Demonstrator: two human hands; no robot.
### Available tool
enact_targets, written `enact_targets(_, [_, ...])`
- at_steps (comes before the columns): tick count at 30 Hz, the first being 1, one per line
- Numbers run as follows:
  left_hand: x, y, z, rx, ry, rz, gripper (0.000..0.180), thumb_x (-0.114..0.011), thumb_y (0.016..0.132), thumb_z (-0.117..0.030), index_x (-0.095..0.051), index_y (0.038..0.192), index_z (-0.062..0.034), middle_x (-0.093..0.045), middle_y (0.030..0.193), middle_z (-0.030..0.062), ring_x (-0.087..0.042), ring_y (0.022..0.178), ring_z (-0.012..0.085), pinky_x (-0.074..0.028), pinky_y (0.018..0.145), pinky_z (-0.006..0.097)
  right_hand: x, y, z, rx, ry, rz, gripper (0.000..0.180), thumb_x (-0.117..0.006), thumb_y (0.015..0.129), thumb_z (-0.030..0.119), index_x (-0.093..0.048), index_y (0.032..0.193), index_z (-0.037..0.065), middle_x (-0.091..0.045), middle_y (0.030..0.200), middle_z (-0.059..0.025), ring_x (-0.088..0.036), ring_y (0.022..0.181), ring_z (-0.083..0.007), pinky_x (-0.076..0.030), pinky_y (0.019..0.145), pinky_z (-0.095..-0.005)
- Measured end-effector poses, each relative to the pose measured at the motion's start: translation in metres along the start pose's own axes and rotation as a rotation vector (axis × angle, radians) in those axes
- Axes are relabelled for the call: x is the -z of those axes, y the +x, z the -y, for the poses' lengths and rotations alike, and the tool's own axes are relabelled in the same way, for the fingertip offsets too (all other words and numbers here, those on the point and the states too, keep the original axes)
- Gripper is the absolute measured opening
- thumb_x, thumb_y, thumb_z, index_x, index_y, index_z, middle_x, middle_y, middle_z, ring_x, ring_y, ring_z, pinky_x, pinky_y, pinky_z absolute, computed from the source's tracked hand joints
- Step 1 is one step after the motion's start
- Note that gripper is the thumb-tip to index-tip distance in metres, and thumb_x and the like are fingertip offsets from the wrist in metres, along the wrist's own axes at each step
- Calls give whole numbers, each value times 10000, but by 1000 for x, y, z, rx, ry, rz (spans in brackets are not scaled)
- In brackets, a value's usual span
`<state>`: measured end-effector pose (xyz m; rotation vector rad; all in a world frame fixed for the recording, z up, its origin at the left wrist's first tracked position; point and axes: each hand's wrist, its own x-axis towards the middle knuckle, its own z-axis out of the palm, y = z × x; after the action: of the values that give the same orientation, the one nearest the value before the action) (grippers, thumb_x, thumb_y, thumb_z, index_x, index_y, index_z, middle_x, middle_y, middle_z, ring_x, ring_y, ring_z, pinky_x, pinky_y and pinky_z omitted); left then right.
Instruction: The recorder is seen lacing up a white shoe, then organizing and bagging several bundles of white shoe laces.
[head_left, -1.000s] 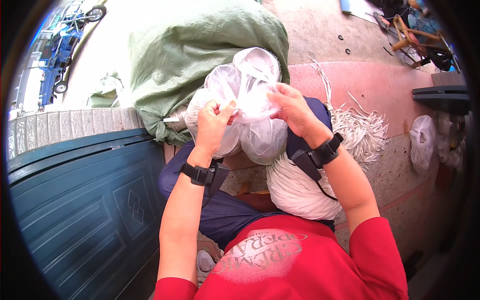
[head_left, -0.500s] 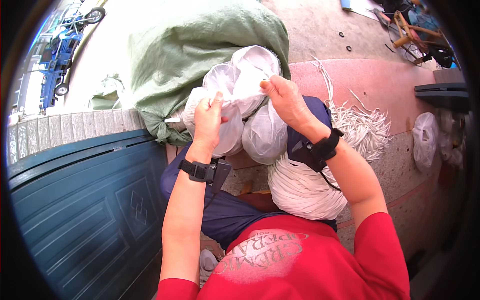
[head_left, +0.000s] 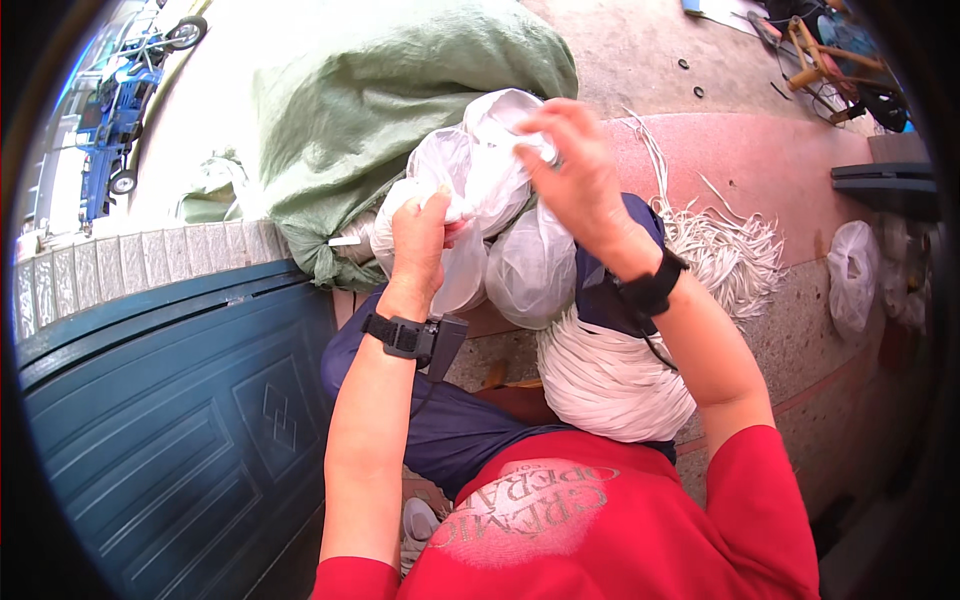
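The left hand [head_left: 425, 235] pinches a fold of the thin white plastic bag [head_left: 470, 190] at about ten o'clock from the person's lap, fingers closed tight on the film. The right hand [head_left: 575, 175] is raised at about one o'clock, fingers curled around the bag's gathered top; blur there means I cannot tell whether it grips only plastic or something small as well. The bag sits bunched between both hands, above the knees, with a second filled clear bag [head_left: 535, 265] just below it and a thick bundle of white cords [head_left: 610, 385] resting on the right thigh.

To work the bag's mouth well, it seems best to keep the left pinch low and steady as an anchor while the right hand draws the top film taut, avoiding a sharp tug that could tear it.

Compared with half a second ago, the right hand has lifted higher and farther to the right, stretching the bag top, while the left hand has held nearly the same place. A big green sack [head_left: 390, 110] lies behind at twelve o'clock.
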<state>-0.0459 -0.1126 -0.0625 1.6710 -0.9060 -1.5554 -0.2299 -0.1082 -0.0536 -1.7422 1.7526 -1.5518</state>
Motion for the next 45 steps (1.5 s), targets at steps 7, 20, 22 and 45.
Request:
enact_targets(7, [-5, 0, -1, -47, 105, -58, 234, -606, 803, -250, -509, 774, -39, -510, 649, 9, -467, 504, 58, -391, 434, 196, -16, -17, 1, 330, -131, 645, 193, -575, 716, 94, -562, 901, 43, -554, 924, -131, -544, 849, -305, -436, 715, -365])
enact_targets(20, [-11, -2, 17, -784, 537, -3, 262, -609, 792, -215, -549, 954, -18, -578, 761, 52, -510, 725, 147, -423, 642, 272, 1, -8, -24, -697, 493, 946, 176, -474, 791, 118, -597, 851, 7, -515, 711, 54, -430, 646, -38, -354, 561, -201])
enact_targets(22, [-11, -5, 17, -967, 901, 74, 316, -622, 765, -183, -555, 1026, -17, -586, 815, 92, -509, 813, 211, -417, 728, 312, 4, -8, -22, -854, 583, 937, 163, -479, 789, 114, -592, 826, 2, -508, 694, 50, -424, 645, -42, -355, 562, -210])
enact_targets(45, [-7, 5, 17, -419, 660, 120, 201, -582, 797, -162, -594, 863, 28, -602, 724, 81, -534, 659, 134, -430, 617, 262, 5, -4, 8, 392, -201, 763, 228, -562, 698, 74, -544, 924, 50, -538, 905, -83, -536, 843, -247, -414, 719, -365])
